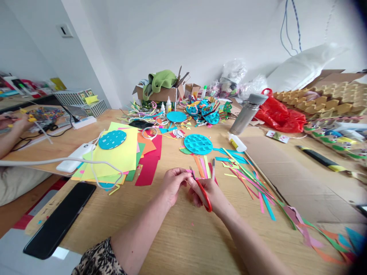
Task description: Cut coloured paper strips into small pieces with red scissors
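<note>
My right hand (205,193) is closed around scissors (205,194) with red handles, their dark blades pointing away from me and up to the left. Beside it, my left hand (174,185) is closed in a pinch, its fingertips close to the blades. A little pink paper (189,171) shows at those fingertips, mostly hidden. Just beyond the hands lie coloured paper strips (204,166) and a pen (213,169). Behind them sits a round blue piece (198,144) with a bumpy surface.
Coloured paper sheets (130,152), a white cable and a phone (60,219) lie left. Loose strips (258,187), a glue bottle (237,142), a steel flask (247,114), cardboard (298,172) and a utility knife (322,158) are right. Another person's hand (21,124) shows far left.
</note>
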A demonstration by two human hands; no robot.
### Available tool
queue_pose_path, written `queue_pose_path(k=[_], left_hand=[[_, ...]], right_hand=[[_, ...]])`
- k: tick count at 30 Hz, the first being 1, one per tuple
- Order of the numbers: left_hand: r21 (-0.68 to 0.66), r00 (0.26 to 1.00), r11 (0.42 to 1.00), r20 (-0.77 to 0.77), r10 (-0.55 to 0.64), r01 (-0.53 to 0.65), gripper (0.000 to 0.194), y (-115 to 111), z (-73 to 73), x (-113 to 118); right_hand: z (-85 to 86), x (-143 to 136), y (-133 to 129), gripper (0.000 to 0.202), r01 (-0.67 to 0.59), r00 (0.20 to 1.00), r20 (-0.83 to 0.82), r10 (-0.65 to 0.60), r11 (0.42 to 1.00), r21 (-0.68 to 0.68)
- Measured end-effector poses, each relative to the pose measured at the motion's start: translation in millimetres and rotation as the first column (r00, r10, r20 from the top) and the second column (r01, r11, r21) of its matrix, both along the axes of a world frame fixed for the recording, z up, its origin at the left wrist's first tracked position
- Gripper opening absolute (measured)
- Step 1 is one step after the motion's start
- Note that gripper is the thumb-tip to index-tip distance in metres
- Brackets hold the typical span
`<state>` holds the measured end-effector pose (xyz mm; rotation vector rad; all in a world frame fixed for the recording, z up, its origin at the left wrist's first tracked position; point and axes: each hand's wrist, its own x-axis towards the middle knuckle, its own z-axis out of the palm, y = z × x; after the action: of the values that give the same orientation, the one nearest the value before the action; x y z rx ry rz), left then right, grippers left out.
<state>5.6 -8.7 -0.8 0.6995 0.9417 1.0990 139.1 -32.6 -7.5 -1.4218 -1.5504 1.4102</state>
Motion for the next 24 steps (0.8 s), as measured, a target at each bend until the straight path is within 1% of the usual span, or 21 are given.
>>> queue_pose_path(k=[6, 14, 20, 24], left_hand=[[0.000, 1.000, 1.000, 0.005, -0.004, 0.004, 0.011, 1.0, 0.1, -0.9], [0.005, 1.000, 1.000, -0.002, -0.011, 0.011, 0.009, 1.0, -0.9, -0.7], [0.001, 1.000, 1.000, 0.005, -0.012, 0.012, 0.009, 1.4, 0.1, -0.9], [-0.003, 1.000, 1.000, -0.004, -0.027, 0.027, 0.009, 1.7, -0.3, -1.7]], right_hand=[[3.1, -1.0, -1.1, 0.054, 0.000, 1.000, -0.012, 0.000, 0.999, -0.049], [1.1, 0.5, 0.0, 0.054, -0.031, 0.999, -0.016, 0.031, 0.999, 0.010], [4.0, -0.4, -1.4, 0.051, -0.011, 0.999, -0.040, 0.010, 0.999, -0.041], [4.9, -1.2, -2.0, 0.050, -0.005, 0.999, -0.035, 0.004, 0.999, -0.032]])
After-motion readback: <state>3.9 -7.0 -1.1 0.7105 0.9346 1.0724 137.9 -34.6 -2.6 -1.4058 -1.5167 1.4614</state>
